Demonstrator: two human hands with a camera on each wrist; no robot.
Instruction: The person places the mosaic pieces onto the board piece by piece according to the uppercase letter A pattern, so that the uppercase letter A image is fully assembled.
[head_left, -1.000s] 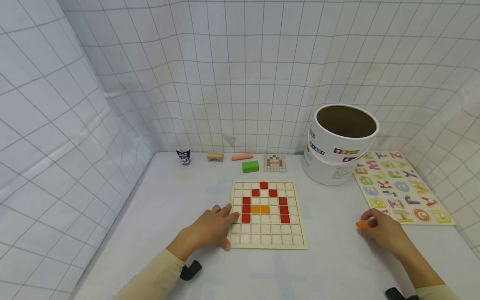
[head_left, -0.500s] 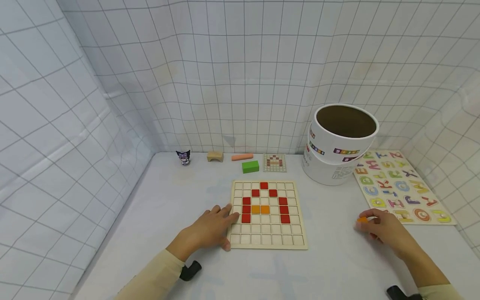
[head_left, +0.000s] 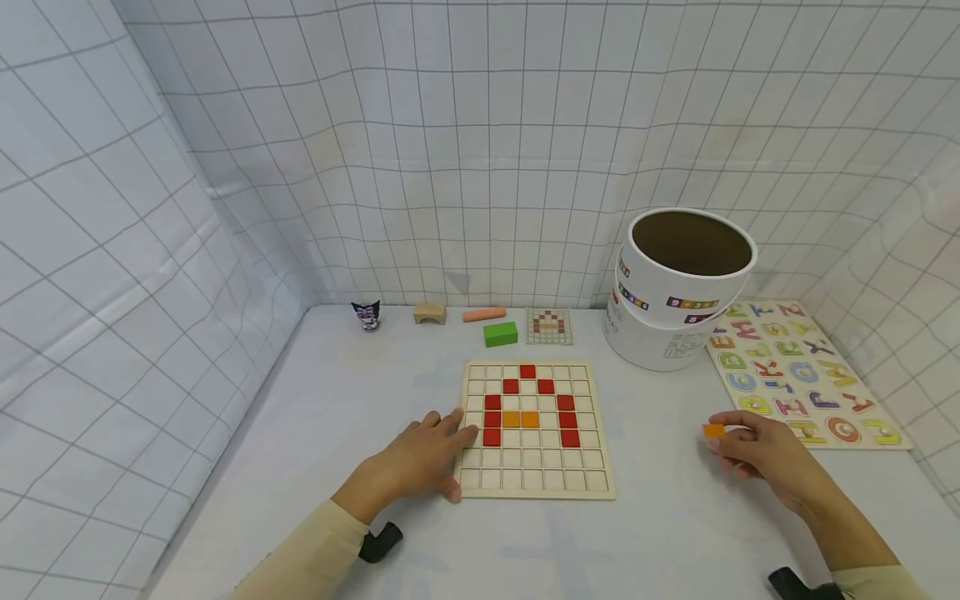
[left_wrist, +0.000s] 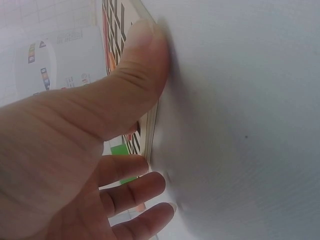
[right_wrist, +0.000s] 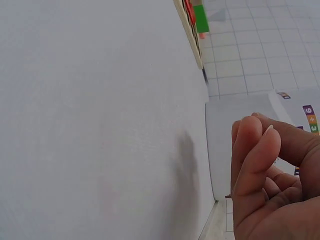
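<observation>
Head view only: orange tile (head_left: pixel 713 430) pinched in right hand (head_left: pixel 761 454), hidden wrist-side.

My left hand (head_left: pixel 420 460) covers the left edge of the grid board (head_left: pixel 534 487) — in the left wrist view my thumb hides most of it. My right hand's (head_left: pixel 757 454) fingers hide part of the orange tile (head_left: pixel 713 430) — the right wrist view doesn't show it. The small pattern card (head_left: pixel 550 326) is too tiny to read.
</observation>
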